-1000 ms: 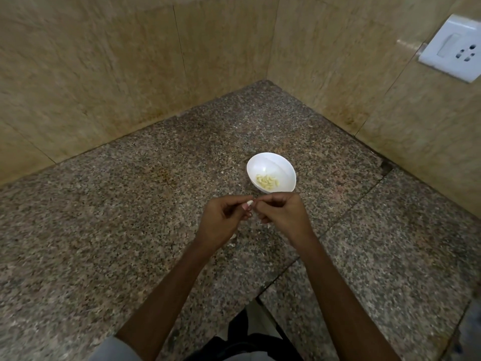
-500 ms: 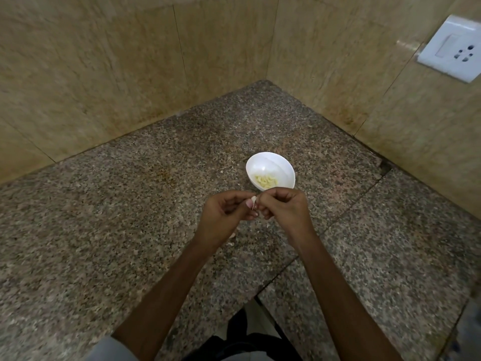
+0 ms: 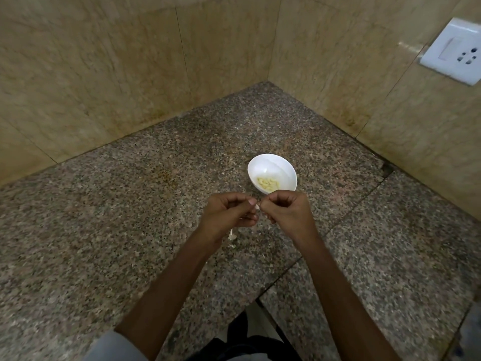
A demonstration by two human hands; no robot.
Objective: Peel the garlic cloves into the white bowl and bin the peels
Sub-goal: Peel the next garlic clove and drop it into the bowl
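Nearest the camera, a pale grey sleeve (image 3: pixel 114 347) shows at the bottom edge beside dark clothing (image 3: pixel 242 345), and two bare forearms reach forward over the speckled granite countertop (image 3: pixel 117 217). The hands meet above the counter with their knuckles turned up. The left hand (image 3: pixel 229 213) has its fingers curled in and its thumb pressed forward, and the right hand (image 3: pixel 286 212) is curled in the same way, its fingertips brought against the left thumb. Between them they pinch a small pale garlic clove (image 3: pixel 257 206), of which only a sliver shows at the point where the fingers meet. How much skin is left on it cannot be told. Just under the left hand a few whitish garlic peels (image 3: pixel 232 237) lie loose on the granite. Just beyond the right hand's knuckles stands the white bowl (image 3: pixel 270 165), upright on the counter and apart from both hands, with a small heap of yellowish peeled cloves (image 3: pixel 268 184) on its bottom. Farther back the counter runs into a corner of beige marbled wall tiles (image 3: pixel 104 74), and high on the right-hand wall sits a white switch and socket plate (image 3: pixel 454 52).
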